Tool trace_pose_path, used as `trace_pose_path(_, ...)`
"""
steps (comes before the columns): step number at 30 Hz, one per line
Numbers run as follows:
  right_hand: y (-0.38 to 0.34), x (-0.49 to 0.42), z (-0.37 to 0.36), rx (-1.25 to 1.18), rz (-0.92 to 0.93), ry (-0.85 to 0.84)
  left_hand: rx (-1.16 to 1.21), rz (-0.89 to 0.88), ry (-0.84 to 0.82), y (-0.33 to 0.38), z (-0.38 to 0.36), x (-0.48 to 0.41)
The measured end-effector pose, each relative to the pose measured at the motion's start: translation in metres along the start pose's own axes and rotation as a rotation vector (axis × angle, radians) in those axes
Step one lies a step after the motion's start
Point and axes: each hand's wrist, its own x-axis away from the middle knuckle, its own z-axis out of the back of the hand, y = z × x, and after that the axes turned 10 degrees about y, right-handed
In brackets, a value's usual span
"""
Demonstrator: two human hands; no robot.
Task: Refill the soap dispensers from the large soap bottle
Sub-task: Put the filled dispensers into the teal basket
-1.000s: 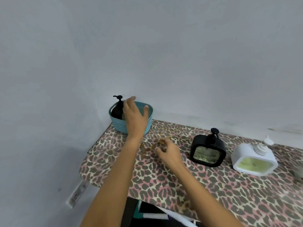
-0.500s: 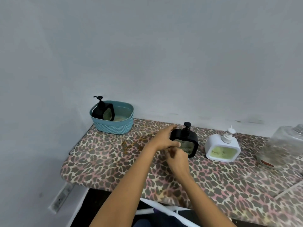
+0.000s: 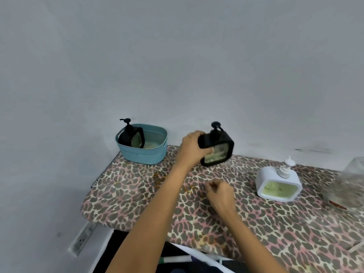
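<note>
My left hand [image 3: 192, 147] grips a black square soap dispenser [image 3: 218, 149] by its left side and holds it lifted above the leopard-print table [image 3: 137, 196], tilted slightly. My right hand [image 3: 220, 192] hovers low over the table in front of it, fingers curled and holding nothing. A second black dispenser [image 3: 132, 137] stands inside a teal basket [image 3: 145, 156] at the back left. A white dispenser [image 3: 278, 184] with greenish soap sits on the table to the right. The large clear soap bottle [image 3: 348, 184] is blurred at the right edge.
A grey wall runs close behind the table and along the left. A wall socket [image 3: 81, 240] sits low on the left, below the table's rounded end. Orange-brown spots [image 3: 159, 179] mark the tabletop near my left forearm.
My left hand has lifted the black dispenser off the table and carried it back and left. My right hand has let go of it and dropped toward the tabletop.
</note>
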Motion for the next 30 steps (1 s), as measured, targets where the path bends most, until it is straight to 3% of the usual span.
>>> trace_pose_path(7, -0.024, -0.003, -0.018, -0.041, 0.090, -0.045, -0.096, 0.109, 0.361, -0.022, 0.076, -0.047)
trace_pose_path(12, -0.035, -0.006, -0.034, -0.056, 0.140, -0.086, -0.198, 0.241, 0.484, -0.059, 0.111, -0.060)
trace_pose_path(18, -0.036, -0.008, -0.050, -0.069, 0.156, -0.132, -0.260, 0.386, 0.539, -0.101, 0.119, -0.061)
trace_pose_path(30, -0.031, -0.010, -0.066, -0.006, 0.177, -0.163, -0.344, 0.457, 0.514, -0.137, 0.086, -0.058)
